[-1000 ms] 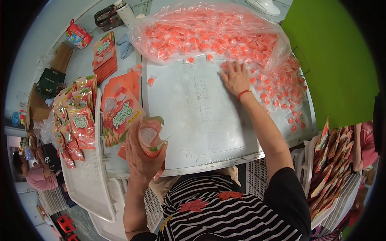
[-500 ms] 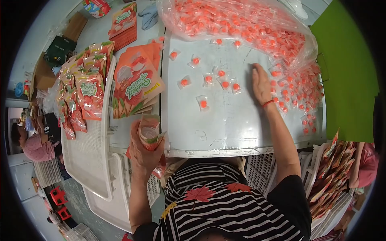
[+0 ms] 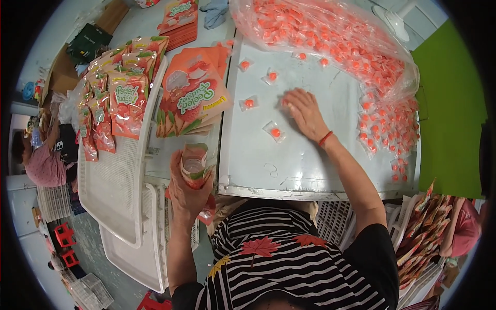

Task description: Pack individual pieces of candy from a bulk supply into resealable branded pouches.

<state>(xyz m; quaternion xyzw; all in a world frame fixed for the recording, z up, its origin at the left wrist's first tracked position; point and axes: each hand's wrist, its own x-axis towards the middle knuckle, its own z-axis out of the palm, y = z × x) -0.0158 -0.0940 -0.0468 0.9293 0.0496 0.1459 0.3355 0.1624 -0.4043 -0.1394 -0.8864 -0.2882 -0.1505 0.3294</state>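
My left hand [image 3: 187, 194] is wrapped round an upright, opened candy pouch [image 3: 194, 173] at the near left edge of the table. Its mouth gapes upward, with clear plastic showing inside. My right hand [image 3: 307, 116] is palm down on the middle of the light table [image 3: 248, 165], fingers curled over small wrapped orange candies; a bit of orange shows at the fingertips, and the palm hides the rest. To its left lie several loose ones, among them a wrapped candy [image 3: 249, 103] and a nearer candy [image 3: 275, 132].
A large clear bag [image 3: 330, 31] spills a heap of candies [image 3: 385, 124] at the right. Flat pouches [image 3: 191, 93] lie left of the table seam, beside a white tray [image 3: 111, 175] holding filled pouches [image 3: 126, 103]. A stack of pouches [image 3: 178, 26] and a blue cloth [image 3: 214, 13] lie behind.
My right hand has swept left from beside the heap onto the middle candies, which it now covers. My left hand keeps hold of the pouch. The whole view has shifted slightly.
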